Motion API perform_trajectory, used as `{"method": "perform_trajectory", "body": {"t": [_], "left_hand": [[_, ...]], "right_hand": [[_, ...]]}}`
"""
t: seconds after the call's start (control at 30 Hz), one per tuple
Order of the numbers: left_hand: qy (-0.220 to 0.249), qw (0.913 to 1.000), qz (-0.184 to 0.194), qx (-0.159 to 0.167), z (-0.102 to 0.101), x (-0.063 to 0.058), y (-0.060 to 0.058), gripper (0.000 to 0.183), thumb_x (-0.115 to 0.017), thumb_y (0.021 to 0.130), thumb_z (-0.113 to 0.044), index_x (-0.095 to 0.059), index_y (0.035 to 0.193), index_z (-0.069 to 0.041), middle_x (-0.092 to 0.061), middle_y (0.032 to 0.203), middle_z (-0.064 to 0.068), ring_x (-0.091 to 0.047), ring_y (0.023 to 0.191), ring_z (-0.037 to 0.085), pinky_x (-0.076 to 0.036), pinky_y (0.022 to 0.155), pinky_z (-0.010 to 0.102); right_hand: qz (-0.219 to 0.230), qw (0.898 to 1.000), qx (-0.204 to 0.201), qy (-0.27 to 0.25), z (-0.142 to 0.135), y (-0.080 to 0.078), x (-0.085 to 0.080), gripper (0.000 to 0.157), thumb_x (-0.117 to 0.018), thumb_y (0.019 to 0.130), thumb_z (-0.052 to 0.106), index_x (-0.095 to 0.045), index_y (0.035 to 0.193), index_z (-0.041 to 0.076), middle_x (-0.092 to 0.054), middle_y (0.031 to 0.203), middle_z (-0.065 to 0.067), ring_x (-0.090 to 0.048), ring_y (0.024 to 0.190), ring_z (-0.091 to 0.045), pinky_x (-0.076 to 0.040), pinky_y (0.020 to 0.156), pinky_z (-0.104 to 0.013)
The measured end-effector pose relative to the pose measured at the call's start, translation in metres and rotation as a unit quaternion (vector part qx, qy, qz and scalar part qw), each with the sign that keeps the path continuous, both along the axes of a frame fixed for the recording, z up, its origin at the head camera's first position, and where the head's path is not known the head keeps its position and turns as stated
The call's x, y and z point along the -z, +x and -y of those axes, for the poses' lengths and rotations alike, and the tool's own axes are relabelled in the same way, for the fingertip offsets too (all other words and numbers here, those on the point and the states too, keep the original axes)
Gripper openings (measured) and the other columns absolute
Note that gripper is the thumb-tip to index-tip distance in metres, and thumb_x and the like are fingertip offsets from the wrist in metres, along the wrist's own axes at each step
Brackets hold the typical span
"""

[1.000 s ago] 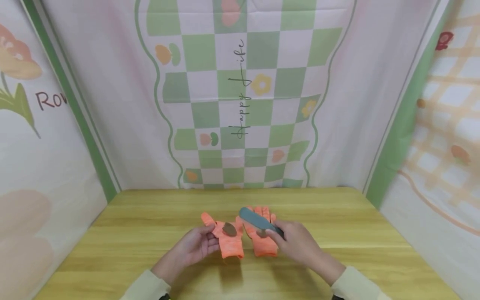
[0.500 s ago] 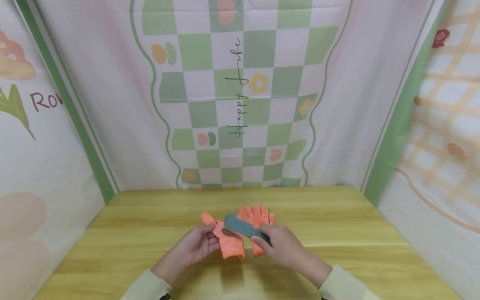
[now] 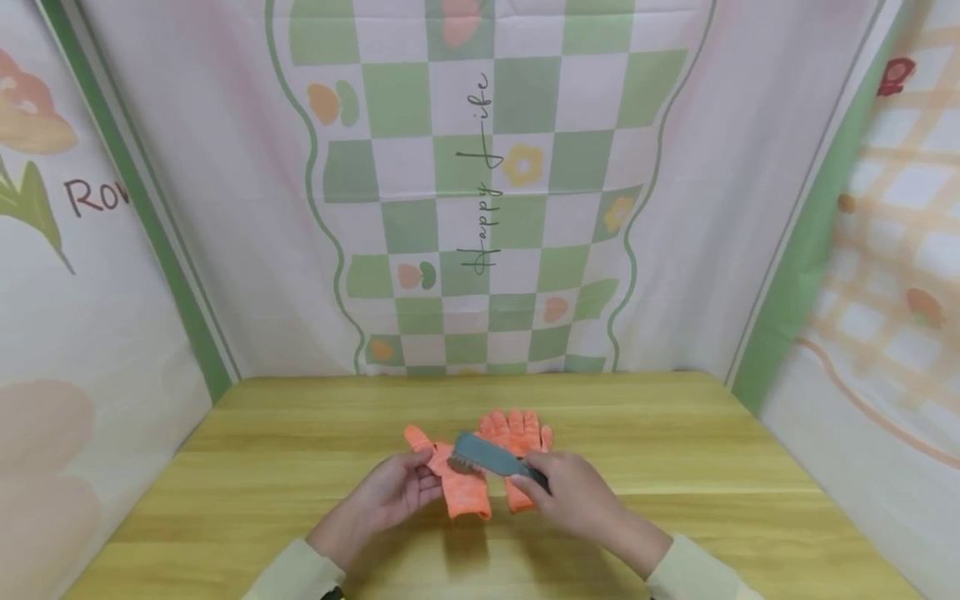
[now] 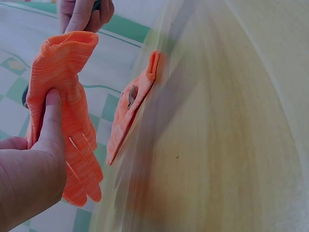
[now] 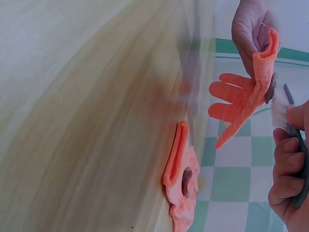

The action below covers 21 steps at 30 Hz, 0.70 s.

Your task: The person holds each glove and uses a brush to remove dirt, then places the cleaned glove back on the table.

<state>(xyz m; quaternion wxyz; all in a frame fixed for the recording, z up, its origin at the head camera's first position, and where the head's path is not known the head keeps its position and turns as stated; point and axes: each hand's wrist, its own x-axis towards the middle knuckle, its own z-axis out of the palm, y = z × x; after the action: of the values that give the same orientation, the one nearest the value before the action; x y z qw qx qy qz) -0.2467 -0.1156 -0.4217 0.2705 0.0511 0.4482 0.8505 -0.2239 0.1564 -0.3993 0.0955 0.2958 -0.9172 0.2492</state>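
My left hand [image 3: 397,496] pinches an orange knit glove [image 3: 467,497] near its thumb side and holds it above the table. A brown patch [image 5: 270,90] marks that glove's face. My right hand [image 3: 576,498] grips the dark handle of a blue-grey brush [image 3: 486,455]. Its pale bristles [image 5: 278,108] are at the brown patch; whether they press on it I cannot tell. Lying on the table to the right is a second orange glove [image 3: 516,427], partly covered by the brush and right hand in the head view. It also bears a brown patch [image 4: 132,95].
The wood-grain table [image 3: 300,417] spreads out around both hands. Behind it hangs a green and white checked cloth [image 3: 517,225], with printed curtains [image 3: 885,333] at the sides.
The brush has swung left from above the lying glove to the brown patch on the held glove. Over the last half second it shifts only slightly. The left hand stays nearly still.
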Motion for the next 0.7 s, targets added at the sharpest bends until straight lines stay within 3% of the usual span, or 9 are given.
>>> {"method": "perform_trajectory", "body": {"t": [0.4, 0.7], "left_hand": [[-0.003, 1.0, -0.007, -0.004, 0.006, -0.002, 0.0, 0.028, -0.031, 0.106, -0.01, -0.042, 0.123, 0.01, -0.065, 0.102, 0.015, -0.064, 0.1, 0.024, -0.047, 0.099, 0.038], [0.004, 0.9999, -0.008, -0.009, 0.014, -0.004, 0.001, 0.027, -0.031, 0.106, -0.012, -0.041, 0.122, 0.008, -0.065, 0.103, 0.015, -0.065, 0.1, 0.024, -0.048, 0.098, 0.037]], "right_hand": [[-0.013, 1.0, 0.002, -0.006, -0.007, 0.002, 0.002, 0.024, -0.063, 0.096, 0.029, -0.052, 0.076, 0.021, -0.039, 0.058, 0.013, -0.032, 0.048, 0.001, -0.032, 0.044, -0.018], [0.006, 1.0, 0.029, 0.0, -0.017, 0.003, 0.0, 0.032, -0.059, 0.097, 0.036, -0.049, 0.072, 0.02, -0.039, 0.058, 0.011, -0.033, 0.048, 0.0, -0.031, 0.044, -0.019]]}}
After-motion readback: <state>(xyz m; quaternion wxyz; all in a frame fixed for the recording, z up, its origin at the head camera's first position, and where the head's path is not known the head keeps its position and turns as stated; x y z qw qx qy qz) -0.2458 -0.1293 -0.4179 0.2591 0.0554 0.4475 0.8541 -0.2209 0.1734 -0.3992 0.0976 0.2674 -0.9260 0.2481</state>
